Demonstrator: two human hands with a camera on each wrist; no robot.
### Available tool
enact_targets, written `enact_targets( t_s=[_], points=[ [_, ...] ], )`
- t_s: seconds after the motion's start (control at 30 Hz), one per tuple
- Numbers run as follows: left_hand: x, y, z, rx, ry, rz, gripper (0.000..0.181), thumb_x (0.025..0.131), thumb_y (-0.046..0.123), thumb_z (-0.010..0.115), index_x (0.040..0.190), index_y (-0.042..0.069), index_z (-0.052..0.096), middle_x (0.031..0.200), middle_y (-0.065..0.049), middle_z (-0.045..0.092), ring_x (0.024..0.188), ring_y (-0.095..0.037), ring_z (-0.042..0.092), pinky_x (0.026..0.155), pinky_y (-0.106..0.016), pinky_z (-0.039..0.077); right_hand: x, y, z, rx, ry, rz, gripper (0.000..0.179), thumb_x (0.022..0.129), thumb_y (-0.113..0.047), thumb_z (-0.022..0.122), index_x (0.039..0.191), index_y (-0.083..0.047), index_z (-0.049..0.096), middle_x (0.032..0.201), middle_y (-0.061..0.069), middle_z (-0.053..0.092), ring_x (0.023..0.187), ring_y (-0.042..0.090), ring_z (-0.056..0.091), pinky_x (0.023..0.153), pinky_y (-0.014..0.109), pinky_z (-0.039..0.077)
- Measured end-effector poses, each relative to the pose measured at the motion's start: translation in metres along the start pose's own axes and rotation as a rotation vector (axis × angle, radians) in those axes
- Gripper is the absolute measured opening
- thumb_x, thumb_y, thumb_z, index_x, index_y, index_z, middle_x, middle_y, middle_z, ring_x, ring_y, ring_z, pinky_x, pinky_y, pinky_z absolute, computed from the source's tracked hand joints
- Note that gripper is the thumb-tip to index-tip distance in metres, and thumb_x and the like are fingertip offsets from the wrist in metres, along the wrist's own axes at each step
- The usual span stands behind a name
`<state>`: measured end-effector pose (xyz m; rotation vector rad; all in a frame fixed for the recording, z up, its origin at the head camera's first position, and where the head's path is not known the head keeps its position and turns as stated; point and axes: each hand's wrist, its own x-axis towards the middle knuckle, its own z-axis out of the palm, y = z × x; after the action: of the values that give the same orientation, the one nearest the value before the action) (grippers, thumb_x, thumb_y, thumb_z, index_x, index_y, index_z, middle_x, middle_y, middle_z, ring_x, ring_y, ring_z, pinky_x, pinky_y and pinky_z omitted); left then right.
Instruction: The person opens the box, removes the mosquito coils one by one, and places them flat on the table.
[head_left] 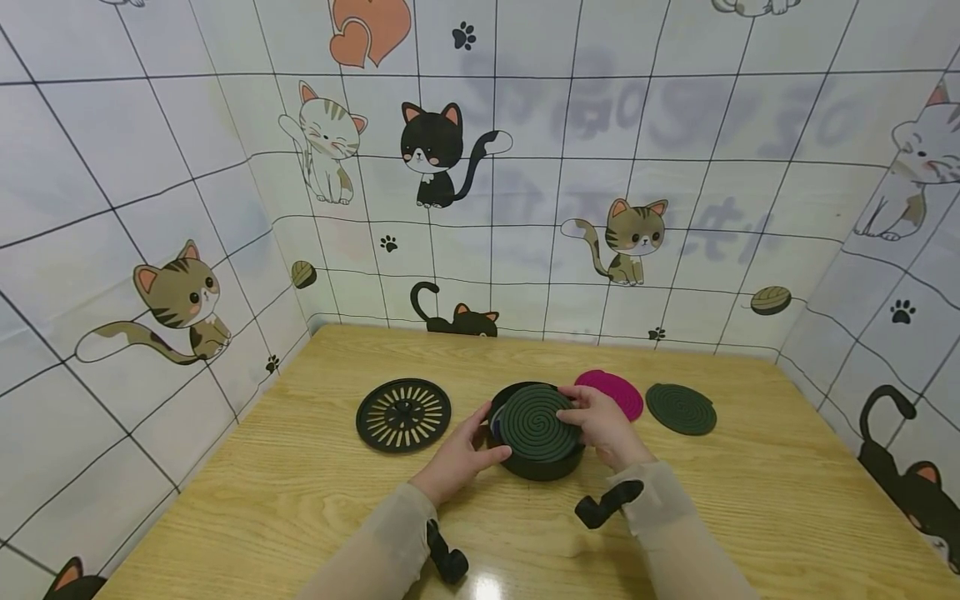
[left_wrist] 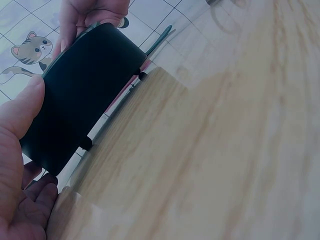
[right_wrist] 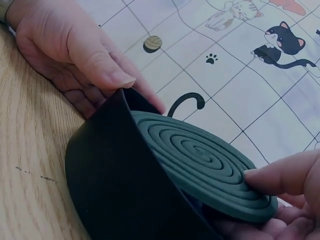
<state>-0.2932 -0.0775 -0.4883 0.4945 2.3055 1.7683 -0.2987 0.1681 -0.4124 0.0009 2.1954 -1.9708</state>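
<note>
Around the tin (head_left: 540, 471) left fingers (head_left: 474, 422) clamp, right fingers (right_wrist: 285, 175) pinching a green coil (head_left: 536, 425) tilted face-up.

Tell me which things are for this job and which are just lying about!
For the job:
- green coil, pinched by the right hand
- black pot, held by the left hand
- slotted lid, probably the pot's

Lying about, it seems:
- pink coil
- other green coil
</note>
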Motion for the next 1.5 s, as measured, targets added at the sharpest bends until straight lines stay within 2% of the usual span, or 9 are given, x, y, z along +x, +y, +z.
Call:
enact_targets(
  t_s=[0.17, 0.33, 0.57, 0.77, 0.97, 1.2, 1.5],
  points=[
    [-0.001, 0.001, 0.000, 0.001, 0.002, 0.004, 0.090, 0.085, 0.042, 0.072, 0.155, 0.020, 0.020, 0.155, -0.009, 0.028, 0.139, -0.028, 0.032, 0.111, -0.044, 0.030, -0.001, 0.002, 0.001, 0.048, 0.002, -0.012, 0.051, 0.093, 0.003, 0.056, 0.141, 0.005, 0.037, 0.107, 0.014, 0.050, 0.085, 0.014, 0.062, 0.070, 0.033, 0.058],
    [-0.001, 0.001, 0.001, 0.006, 0.004, 0.005, 0.090, 0.085, 0.042, 0.072, 0.155, 0.020, 0.020, 0.155, -0.009, 0.028, 0.138, -0.028, 0.033, 0.111, -0.044, 0.030, 0.000, 0.005, 0.000, 0.055, 0.003, -0.024, 0.048, 0.094, 0.000, 0.057, 0.138, 0.007, 0.039, 0.106, 0.012, 0.052, 0.082, 0.013, 0.063, 0.067, 0.031, 0.057],
    [-0.001, 0.000, 0.000, 0.005, 0.004, 0.004, 0.089, 0.086, 0.042, 0.072, 0.155, 0.021, 0.019, 0.155, -0.009, 0.028, 0.138, -0.028, 0.034, 0.111, -0.045, 0.030, 0.002, 0.007, -0.002, 0.058, 0.001, 0.001, 0.049, 0.092, -0.001, 0.060, 0.138, 0.004, 0.044, 0.107, 0.012, 0.055, 0.078, 0.012, 0.063, 0.064, 0.026, 0.055],
    [-0.001, 0.001, 0.000, -0.013, -0.002, 0.005, 0.089, 0.087, 0.037, 0.072, 0.155, 0.020, 0.017, 0.155, -0.011, 0.027, 0.139, -0.030, 0.032, 0.111, -0.047, 0.030, 0.000, 0.006, -0.005, 0.056, -0.028, 0.011, 0.054, 0.091, 0.000, 0.063, 0.141, 0.002, 0.042, 0.112, 0.016, 0.059, 0.081, 0.015, 0.066, 0.067, 0.029, 0.056],
    [-0.001, 0.001, 0.000, 0.003, -0.003, 0.003, 0.089, 0.087, 0.040, 0.071, 0.155, 0.021, 0.018, 0.154, -0.009, 0.030, 0.138, -0.028, 0.034, 0.110, -0.046, 0.031, 0.001, 0.008, -0.005, 0.062, -0.042, 0.008, 0.058, 0.091, 0.000, 0.063, 0.143, 0.002, 0.039, 0.116, 0.018, 0.059, 0.083, 0.017, 0.066, 0.070, 0.031, 0.057],
    [-0.001, 0.002, 0.001, 0.010, -0.002, 0.008, 0.090, 0.086, 0.042, 0.071, 0.155, 0.019, 0.018, 0.154, -0.009, 0.029, 0.138, -0.029, 0.034, 0.110, -0.045, 0.031, 0.003, 0.012, -0.007, 0.085, -0.027, 0.003, 0.054, 0.092, 0.000, 0.060, 0.141, 0.002, 0.039, 0.114, 0.014, 0.057, 0.084, 0.014, 0.064, 0.070, 0.029, 0.056],
    [-0.002, 0.001, 0.000, 0.025, -0.003, 0.009, 0.090, 0.086, 0.043, 0.071, 0.155, 0.021, 0.018, 0.155, -0.009, 0.028, 0.138, -0.028, 0.034, 0.111, -0.045, 0.031, 0.001, 0.014, -0.010, 0.181, -0.045, -0.012, 0.057, 0.092, 0.000, 0.060, 0.144, 0.003, 0.035, 0.107, 0.005, 0.063, 0.084, 0.011, 0.066, 0.072, 0.027, 0.056]
  ],
)
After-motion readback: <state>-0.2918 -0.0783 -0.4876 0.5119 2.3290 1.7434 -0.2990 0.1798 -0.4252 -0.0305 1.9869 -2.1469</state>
